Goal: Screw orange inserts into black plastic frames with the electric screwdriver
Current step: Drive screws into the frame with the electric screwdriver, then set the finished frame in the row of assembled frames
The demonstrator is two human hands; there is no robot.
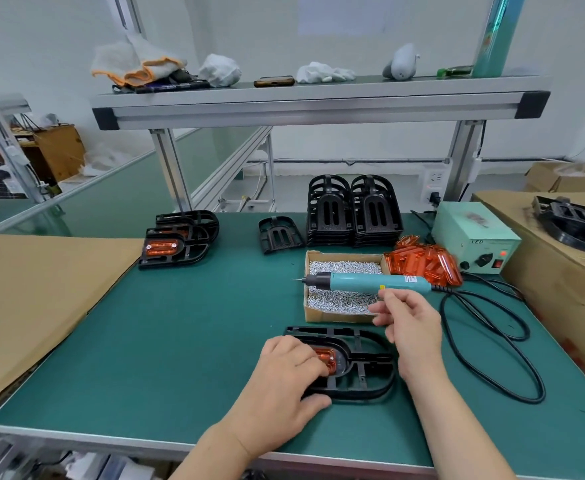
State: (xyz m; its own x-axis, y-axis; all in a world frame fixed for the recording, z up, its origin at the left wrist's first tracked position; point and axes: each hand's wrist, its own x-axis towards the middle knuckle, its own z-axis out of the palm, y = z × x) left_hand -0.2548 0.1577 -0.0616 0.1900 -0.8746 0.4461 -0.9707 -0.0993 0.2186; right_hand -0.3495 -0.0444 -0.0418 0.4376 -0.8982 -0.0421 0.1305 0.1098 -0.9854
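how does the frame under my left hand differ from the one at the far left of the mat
The near frame lies alone on the mat, pressed by the left hand, which hides part of its insert; the far-left frame lies untouched, overlapping other frames, its insert fully showing. Both are black and hold an orange insert.

Black frame lies flat near the table front, an orange insert seated within. Teal electric screwdriver lies horizontally across the screw box, bit pointing left. Loose inserts are heaped beside the box; empty frames are stacked behind.
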